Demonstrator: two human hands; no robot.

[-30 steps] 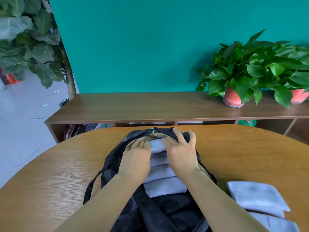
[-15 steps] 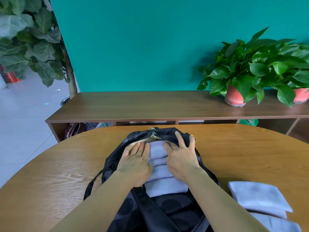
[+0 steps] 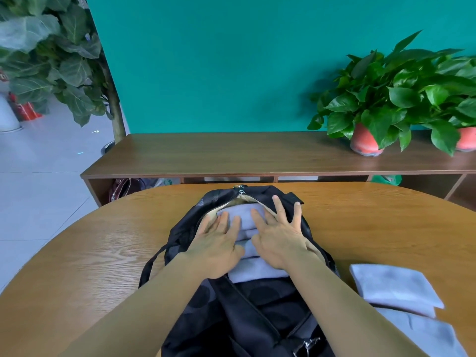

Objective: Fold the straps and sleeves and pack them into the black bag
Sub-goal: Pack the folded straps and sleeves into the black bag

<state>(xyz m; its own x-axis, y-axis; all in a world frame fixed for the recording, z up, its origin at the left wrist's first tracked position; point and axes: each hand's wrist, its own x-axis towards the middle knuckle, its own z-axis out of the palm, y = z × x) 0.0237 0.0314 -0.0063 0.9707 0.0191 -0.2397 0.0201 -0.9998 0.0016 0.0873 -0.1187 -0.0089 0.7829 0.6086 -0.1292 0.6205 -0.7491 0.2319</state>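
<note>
Now, both of your hands are flat with the fingers straight and spread, gripping nothing. Your left hand [image 3: 219, 243] and right hand [image 3: 278, 240] lie side by side, not quite touching, pressing on the stack of folded grey pieces [image 3: 257, 271] in the open mouth of the black bag [image 3: 257, 305].

Press evenly with both palms so the folds do not spring open. Slide the stack toward the bag's far end, under the zip, instead of pushing on one corner. The cloth looks soft and should flatten easily, but a lopsided push could skew the layers. Leave room, because more folded grey pieces [image 3: 394, 287] wait just right of the bag. The tips of your right hand rest on the bag's rim, so mind that they do not drag the lining over the stack.

The bag lies on a rounded wooden worktop [image 3: 90, 266]. Beyond the bag stands a low wooden shelf [image 3: 231, 153], with potted plants [image 3: 365, 140] on it to the bag's far right. A teal wall [image 3: 219, 60] rises behind. Far left of the bag there is a leafy tree [image 3: 51, 60] above a grey tiled floor [image 3: 38, 163].
</note>
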